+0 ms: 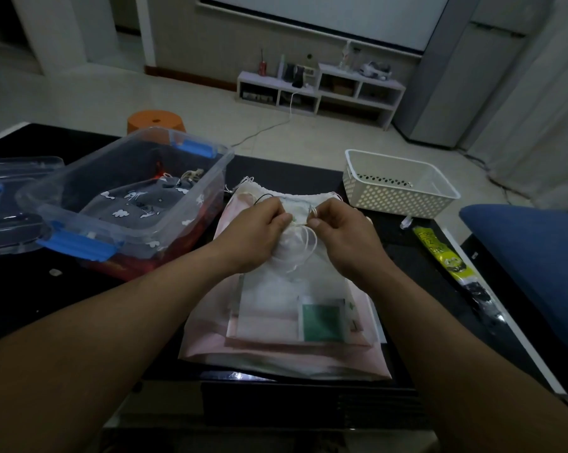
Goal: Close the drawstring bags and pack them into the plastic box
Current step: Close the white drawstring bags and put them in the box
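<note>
The white bag [269, 308] is laid atop a pile at table centre, and at its 12 o'clock end the cords [304, 243] are pinched tight between the curled fingers of the left hand [259, 230] and right hand [338, 230]. The box [178, 199], at 10 o'clock, already holds a grey bag [138, 204]. Should the cords be pulled unevenly or slip from the pinch, the neck could be left half open and the bags beneath dragged askew.

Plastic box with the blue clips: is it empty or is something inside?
Not empty. The plastic box holds a grey bag with white clouds. Its lid lies beside it.
</note>
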Action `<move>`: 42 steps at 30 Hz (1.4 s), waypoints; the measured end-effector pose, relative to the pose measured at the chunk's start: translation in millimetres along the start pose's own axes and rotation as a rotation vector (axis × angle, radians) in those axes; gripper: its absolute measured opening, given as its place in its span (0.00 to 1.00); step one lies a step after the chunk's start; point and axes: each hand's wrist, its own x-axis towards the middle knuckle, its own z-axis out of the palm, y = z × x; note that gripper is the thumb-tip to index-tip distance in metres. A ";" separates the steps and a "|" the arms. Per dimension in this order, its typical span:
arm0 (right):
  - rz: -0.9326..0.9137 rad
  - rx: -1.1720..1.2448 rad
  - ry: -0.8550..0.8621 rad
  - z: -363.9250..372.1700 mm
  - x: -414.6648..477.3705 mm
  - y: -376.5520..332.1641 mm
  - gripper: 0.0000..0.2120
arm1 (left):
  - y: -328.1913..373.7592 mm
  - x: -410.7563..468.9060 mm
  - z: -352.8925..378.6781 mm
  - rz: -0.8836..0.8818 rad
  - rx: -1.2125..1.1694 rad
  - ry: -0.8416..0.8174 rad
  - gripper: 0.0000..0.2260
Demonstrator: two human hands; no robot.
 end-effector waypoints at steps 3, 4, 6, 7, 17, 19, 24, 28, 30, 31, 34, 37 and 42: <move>0.025 -0.011 -0.004 -0.3 -2.6 0.6 0.04 | -6.3 -1.5 0.9 -0.005 0.075 0.036 0.12; 0.034 -0.012 -0.009 -0.1 -3.7 0.0 0.03 | -8.6 -2.7 1.1 0.000 0.085 0.038 0.12; 0.053 -0.015 -0.010 -0.8 -4.9 0.4 0.03 | -12.4 -4.8 1.1 0.015 0.099 0.024 0.11; 0.065 -0.015 -0.009 -1.3 -5.1 1.3 0.03 | -13.7 -5.9 0.4 0.028 0.105 0.017 0.11; 0.150 0.047 0.015 7.9 -4.9 4.7 0.06 | -16.6 -8.3 -1.5 0.050 0.126 0.063 0.11; 0.163 0.079 -0.028 8.2 -6.0 3.8 0.05 | -11.0 -7.6 -1.2 0.000 0.071 0.076 0.12; 0.194 0.091 -0.147 9.6 -10.7 3.8 0.08 | -3.6 -6.7 1.5 -0.109 -0.099 0.169 0.13; 0.202 0.082 -0.119 8.3 -11.6 3.0 0.08 | 2.7 -12.2 2.9 -0.214 -0.279 0.059 0.20; 0.208 0.098 -0.080 8.0 -11.2 3.1 0.08 | 1.3 -13.5 2.4 -0.233 -0.346 -0.082 0.22; 0.223 0.122 -0.068 8.3 -11.1 3.3 0.08 | -0.4 -14.0 2.3 -0.236 -0.356 -0.118 0.22; 0.326 0.255 -0.063 8.2 -10.0 3.6 0.09 | -3.2 -13.6 2.0 -0.195 -0.327 -0.082 0.20; 0.459 0.486 -0.091 8.1 -9.2 1.3 0.12 | -1.3 -14.5 0.7 -0.125 -0.342 -0.039 0.17; 0.559 0.719 -0.062 11.7 -8.7 -1.1 0.17 | -2.5 -16.0 1.0 -0.193 -0.484 -0.020 0.14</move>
